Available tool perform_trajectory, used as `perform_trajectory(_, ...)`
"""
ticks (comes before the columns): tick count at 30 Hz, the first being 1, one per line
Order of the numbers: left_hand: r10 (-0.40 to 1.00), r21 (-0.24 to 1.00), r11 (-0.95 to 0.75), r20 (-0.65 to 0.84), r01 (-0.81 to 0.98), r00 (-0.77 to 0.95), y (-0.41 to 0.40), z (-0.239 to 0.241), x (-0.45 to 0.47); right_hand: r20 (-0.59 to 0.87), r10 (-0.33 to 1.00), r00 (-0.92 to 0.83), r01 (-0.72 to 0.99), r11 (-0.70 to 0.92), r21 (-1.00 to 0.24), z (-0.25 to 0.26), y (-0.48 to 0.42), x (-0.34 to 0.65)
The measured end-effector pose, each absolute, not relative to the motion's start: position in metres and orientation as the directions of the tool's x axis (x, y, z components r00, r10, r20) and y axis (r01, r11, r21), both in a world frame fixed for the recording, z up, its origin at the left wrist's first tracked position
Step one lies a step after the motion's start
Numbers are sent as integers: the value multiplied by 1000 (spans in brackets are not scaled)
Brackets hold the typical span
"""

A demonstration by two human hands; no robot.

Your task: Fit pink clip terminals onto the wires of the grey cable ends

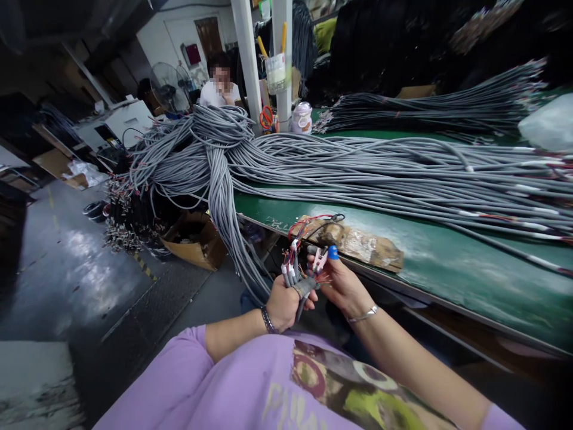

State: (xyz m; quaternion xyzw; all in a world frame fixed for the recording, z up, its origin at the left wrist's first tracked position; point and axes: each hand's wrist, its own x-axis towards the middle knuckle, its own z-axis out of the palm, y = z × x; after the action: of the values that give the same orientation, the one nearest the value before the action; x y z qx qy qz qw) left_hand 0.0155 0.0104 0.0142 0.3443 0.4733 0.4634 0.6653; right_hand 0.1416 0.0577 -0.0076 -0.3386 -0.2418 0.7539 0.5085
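a small bundle of grey cable ends (290, 276) is held before the body, just off the near edge of the green surface (452, 266). it is gripped by the closed left hand (282, 304); its white-sleeved tips are pointed up and away from the body, the long axis steep, while red and copper strands are splayed rightward. one small pink tool (320, 260) is pinched in the right hand (342, 286), on which one blue finger cover (332, 252) is worn. two bracelets (363, 314) are worn, one per wrist. one long grey cable pile (380, 167) is stretched sideways across the surface, its cables too many to be counted.
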Motion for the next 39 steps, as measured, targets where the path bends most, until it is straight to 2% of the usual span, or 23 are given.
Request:
perform_trajectory(6, 940, 904, 337, -309, -262, 144, 7, 13, 13, -264, 923, -280, -632, -384, -673, -3, 50, 145)
perform_trajectory(12, 942, 923, 318, -281, -217, 183, 2, 8, 5, -311, 834, -456, -351, -490, -798, 7, 38, 166)
perform_trajectory(16, 938, 932, 319, -285, -174, 195, 0, 6, 4, -275, 856, -438, -222, -399, -890, 13, 36, 169)
perform_trajectory(21, 891, 926, 358, -300, -122, 340, -1, 9, 5, -252, 828, -501, -139, -365, -921, 17, 32, 161)
perform_trajectory(25, 892, 922, 365, -304, -134, 336, 0, 7, 2, -238, 832, -501, -173, -366, -914, 10, 33, 166)
perform_trajectory(32, 946, 899, 320, -286, -299, 151, 4, 11, 4, -285, 880, -380, -469, -449, -761, -1, 48, 176)
perform_trajectory(39, 956, 893, 291, -286, -345, 66, 10, 22, 19, -269, 943, -197, -549, -333, -767, 11, 50, 149)
